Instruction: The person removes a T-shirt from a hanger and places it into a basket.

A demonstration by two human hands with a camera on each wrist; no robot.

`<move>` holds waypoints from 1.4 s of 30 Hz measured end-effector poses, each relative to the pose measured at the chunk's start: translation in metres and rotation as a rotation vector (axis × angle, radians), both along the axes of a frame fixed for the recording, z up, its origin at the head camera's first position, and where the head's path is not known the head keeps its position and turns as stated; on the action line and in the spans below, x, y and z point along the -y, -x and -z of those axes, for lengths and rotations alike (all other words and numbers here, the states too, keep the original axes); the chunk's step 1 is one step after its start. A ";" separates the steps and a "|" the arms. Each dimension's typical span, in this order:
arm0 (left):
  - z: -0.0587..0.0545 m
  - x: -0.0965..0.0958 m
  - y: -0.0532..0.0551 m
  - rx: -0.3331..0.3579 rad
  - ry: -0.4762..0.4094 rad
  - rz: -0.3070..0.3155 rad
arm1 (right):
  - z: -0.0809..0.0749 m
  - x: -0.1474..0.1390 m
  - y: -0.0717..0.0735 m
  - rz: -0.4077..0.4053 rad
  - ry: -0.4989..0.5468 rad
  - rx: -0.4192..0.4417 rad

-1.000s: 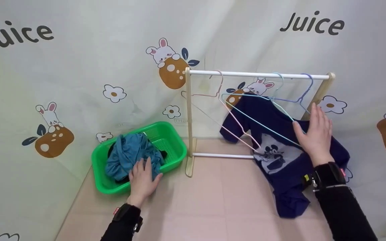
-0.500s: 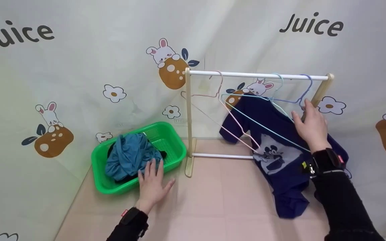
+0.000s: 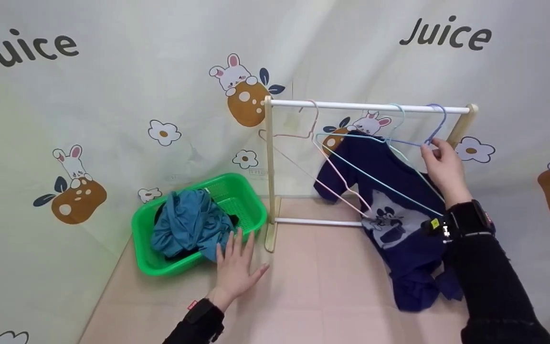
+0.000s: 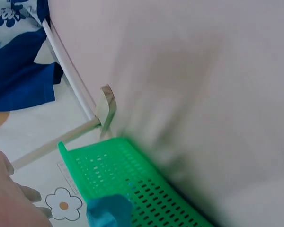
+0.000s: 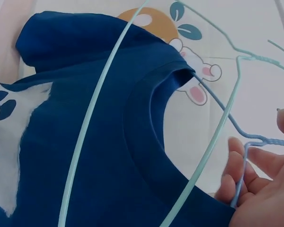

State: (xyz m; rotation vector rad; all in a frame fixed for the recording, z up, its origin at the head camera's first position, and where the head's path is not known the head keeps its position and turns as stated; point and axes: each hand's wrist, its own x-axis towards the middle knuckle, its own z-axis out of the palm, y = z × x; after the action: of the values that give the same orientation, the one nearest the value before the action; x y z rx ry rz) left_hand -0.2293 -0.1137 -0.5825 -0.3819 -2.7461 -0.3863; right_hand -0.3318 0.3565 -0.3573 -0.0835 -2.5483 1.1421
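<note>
A pale printed backdrop (image 3: pixel 127 71) stands along the far and left sides, meeting the slanting left edge of the pink worktop (image 3: pixel 299 282); a stretch of worktop runs between the basket and the shirt toward the near side, leaving room to move there. The clothes rack (image 3: pixel 351 105) stands far right, its left foot just beside the basket. The navy shirt (image 3: pixel 392 231) hangs at the rack's right half, the blue hanger (image 5: pixel 274 141) running into both sides of its neckline, its lower part reaching out to the near side. The green basket (image 3: pixel 246 196) sits left, the teal cloth (image 3: pixel 189 224) heaped in it and draped over the near rim. The mint hanger (image 3: pixel 404 116) and pink hanger (image 3: pixel 316 114) hang from the bar, both crossing in front of the shirt. The right hand (image 3: pixel 447 172) has its fingers curled about the blue hanger below the hook; the left hand (image 3: pixel 236 272) spreads its fingers apart by the basket's near right edge, contact unclear.
</note>
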 end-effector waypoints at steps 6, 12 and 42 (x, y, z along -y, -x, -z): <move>-0.001 -0.012 -0.003 0.051 0.040 0.014 | -0.010 0.001 -0.004 0.088 -0.002 -0.084; 0.003 -0.019 -0.004 0.034 0.039 0.021 | -0.003 -0.011 -0.010 0.136 -0.041 -0.165; 0.020 -0.020 -0.014 0.105 -0.018 0.010 | 0.101 -0.051 -0.064 0.164 0.087 -0.243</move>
State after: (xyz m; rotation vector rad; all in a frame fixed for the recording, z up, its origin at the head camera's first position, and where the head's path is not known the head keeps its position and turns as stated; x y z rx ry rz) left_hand -0.2156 -0.0933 -0.6024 -0.3811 -2.8412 -0.4457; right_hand -0.2681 0.4073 -0.4587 -0.1614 -2.2361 1.1256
